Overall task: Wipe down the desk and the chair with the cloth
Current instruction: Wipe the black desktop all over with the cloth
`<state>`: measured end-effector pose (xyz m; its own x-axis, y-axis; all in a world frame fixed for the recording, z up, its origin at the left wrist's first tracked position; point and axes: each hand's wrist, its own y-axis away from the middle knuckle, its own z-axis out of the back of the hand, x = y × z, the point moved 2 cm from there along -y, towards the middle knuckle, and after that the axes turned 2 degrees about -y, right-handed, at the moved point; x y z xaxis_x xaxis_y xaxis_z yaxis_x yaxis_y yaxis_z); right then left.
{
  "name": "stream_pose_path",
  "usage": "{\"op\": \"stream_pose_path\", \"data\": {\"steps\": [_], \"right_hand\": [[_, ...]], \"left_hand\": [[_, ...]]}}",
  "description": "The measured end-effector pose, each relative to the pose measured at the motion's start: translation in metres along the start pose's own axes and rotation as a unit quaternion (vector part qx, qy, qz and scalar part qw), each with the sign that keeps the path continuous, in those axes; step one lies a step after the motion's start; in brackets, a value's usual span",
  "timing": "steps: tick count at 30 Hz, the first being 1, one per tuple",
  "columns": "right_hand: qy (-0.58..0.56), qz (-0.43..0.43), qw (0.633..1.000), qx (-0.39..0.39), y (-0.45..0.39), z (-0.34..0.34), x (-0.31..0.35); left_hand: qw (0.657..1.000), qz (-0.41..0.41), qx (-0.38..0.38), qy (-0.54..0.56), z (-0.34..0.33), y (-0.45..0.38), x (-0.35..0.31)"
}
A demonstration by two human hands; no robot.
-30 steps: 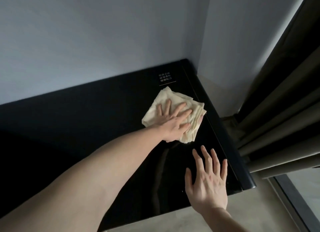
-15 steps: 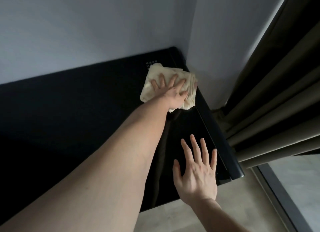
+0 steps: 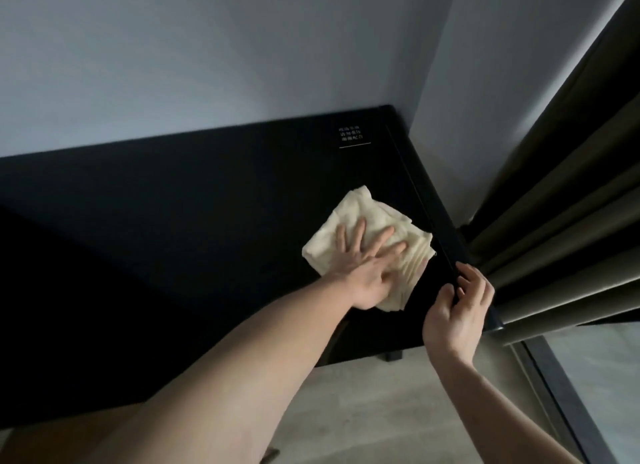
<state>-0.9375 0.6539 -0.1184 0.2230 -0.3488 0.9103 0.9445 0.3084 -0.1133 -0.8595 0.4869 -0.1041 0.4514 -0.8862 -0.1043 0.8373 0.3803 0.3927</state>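
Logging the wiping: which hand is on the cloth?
The left hand, pressing flat on the cream cloth. The right hand grips the desk edge instead.

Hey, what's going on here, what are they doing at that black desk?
A person is wiping the black desk with a folded cream cloth. The left hand presses flat on the cloth, fingers spread, near the desk's right side. The right hand has its fingers curled over the raised right edge of the desk, beside the dark curtain. A small white printed label sits uncovered near the far corner. No chair is visible in this view.
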Motion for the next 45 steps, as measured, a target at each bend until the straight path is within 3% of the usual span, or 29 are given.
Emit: {"op": "stream_pose_path", "data": {"steps": [3, 5, 8, 10, 12, 17, 22, 27, 29, 34, 40, 45], "right_hand": [[0.045, 0.036, 0.997, 0.045, 0.002, 0.006, 0.012], [0.087, 0.061, 0.989, 0.103, 0.004, -0.002, 0.026], [0.182, 0.061, 0.955, 0.227, 0.002, -0.031, 0.042], [0.288, 0.058, 0.911, 0.289, 0.004, -0.056, 0.047], [0.385, 0.042, 0.872, 0.299, 0.017, -0.077, 0.054], [0.419, -0.025, 0.867, 0.268, 0.060, -0.118, 0.084], [0.434, 0.015, 0.854, 0.288, 0.121, -0.175, 0.116], [0.445, 0.097, 0.828, 0.328, 0.206, -0.256, 0.158], [0.447, 0.123, 0.815, 0.349, 0.243, -0.290, 0.177], [0.441, 0.200, 0.772, 0.411, 0.345, -0.373, 0.228], [0.414, 0.285, 0.725, 0.470, 0.456, -0.460, 0.281], [0.360, 0.374, 0.663, 0.539, 0.545, -0.517, 0.312]], "left_hand": [[0.998, -0.042, 0.019, 0.033, -0.008, 0.033, -0.009], [0.989, -0.068, 0.025, 0.127, -0.002, 0.056, -0.011], [0.956, -0.059, -0.082, 0.274, 0.004, 0.097, 0.019], [0.955, -0.003, -0.144, 0.258, -0.003, 0.133, 0.068], [0.954, 0.087, -0.165, 0.235, -0.019, 0.179, 0.136], [0.923, 0.334, -0.128, 0.143, -0.080, 0.326, 0.303], [0.865, 0.472, -0.095, 0.141, -0.140, 0.469, 0.413], [0.784, 0.583, -0.103, 0.187, -0.184, 0.559, 0.474], [0.767, 0.599, -0.119, 0.198, -0.197, 0.577, 0.488], [0.764, 0.587, -0.172, 0.205, -0.212, 0.592, 0.514], [0.774, 0.576, -0.196, 0.174, -0.224, 0.592, 0.522], [0.784, 0.571, -0.190, 0.156, -0.234, 0.594, 0.530]]}}
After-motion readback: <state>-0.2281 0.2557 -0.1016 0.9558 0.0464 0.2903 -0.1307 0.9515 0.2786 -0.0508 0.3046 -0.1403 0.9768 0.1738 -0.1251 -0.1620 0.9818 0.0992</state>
